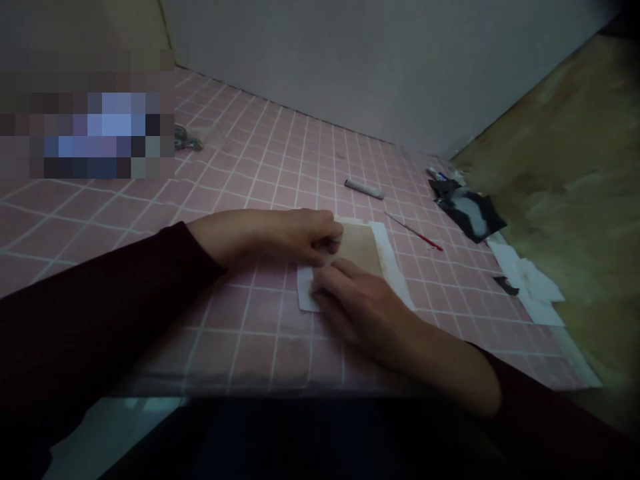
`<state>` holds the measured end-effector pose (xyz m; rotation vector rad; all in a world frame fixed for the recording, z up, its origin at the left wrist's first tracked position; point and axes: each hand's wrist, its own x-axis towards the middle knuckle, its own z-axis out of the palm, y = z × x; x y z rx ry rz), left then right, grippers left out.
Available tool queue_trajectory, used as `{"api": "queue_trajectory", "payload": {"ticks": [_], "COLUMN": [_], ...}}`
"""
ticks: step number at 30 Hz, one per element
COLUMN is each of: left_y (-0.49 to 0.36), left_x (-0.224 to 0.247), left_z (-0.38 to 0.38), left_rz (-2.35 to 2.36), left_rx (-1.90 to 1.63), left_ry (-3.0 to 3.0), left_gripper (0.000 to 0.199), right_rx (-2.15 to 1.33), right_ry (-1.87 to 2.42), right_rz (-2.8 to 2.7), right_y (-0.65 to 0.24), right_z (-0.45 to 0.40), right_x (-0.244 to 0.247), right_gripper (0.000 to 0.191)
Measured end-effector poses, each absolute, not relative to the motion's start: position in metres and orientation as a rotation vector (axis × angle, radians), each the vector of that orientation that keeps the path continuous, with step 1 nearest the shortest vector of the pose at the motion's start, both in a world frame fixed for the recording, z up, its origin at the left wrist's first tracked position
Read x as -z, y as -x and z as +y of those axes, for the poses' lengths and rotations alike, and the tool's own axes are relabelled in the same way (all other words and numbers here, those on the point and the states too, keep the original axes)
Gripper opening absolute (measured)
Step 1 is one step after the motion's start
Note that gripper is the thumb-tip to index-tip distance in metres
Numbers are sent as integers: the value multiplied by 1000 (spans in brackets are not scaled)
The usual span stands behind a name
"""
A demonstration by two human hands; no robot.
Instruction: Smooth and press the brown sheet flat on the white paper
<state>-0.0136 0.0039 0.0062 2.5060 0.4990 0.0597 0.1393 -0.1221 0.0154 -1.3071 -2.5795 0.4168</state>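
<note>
A tan sheet [357, 243] lies on white paper [393, 263] near the table's front edge. My left hand [311, 235] comes over its left side with curled fingers, thumb and fingertips close together. Lower down, my right hand [360, 300] rests over the near left part of the sheet, its fingers also bent and pressed together. The fingertips of both hands nearly meet at the sheet's left edge. Whatever they pinch is too small or hidden to make out. To the right lies a thin, pointed tool with a red handle [425, 241].
A grey tube [364, 189] lies beyond the sheet on the pink checked tablecloth [270, 160]. Along the right wall are a black plastic piece [473, 213], white papers [535, 280] and a small black scrap [506, 285]. Small metallic items [187, 138] lie at far left, beside a blurred-out patch.
</note>
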Motion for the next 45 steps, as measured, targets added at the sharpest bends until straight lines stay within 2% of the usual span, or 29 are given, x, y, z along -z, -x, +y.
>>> {"api": "queue_trajectory", "payload": {"ticks": [9,14,20,27,33,38,45], "left_y": [15,15,15,14,14,13,13], "left_x": [-8,-10,-5,-10,-11,-12,-10], "left_z": [3,2,5,2,2,1,1], "left_rz": [496,526,467,520,506,534,516], "left_rx": [-63,-35,-83,-44,-46,-25,-36], "left_ry": [-2519,-2477,-2515,-2513,-2531,-2538,-2524], "left_gripper": [22,19,24,16,22,12,25], "right_rx": [-424,-336,-489,-315,-411,-323,-512], "right_ry": [1365,1264,1389,1275,1431,1308,1383], "right_rz": [-2555,-2580,-2564,-2601,-2571,-2579,-2562], "right_y": [-145,-132,-149,-135,-152,-137,-152], "right_z": [-122,-112,-126,-110,-119,-108,-126], "right_x": [-12,-8,-17,-8,-15,-10,-17], "right_gripper": [8,10,9,10,9,10,13]}}
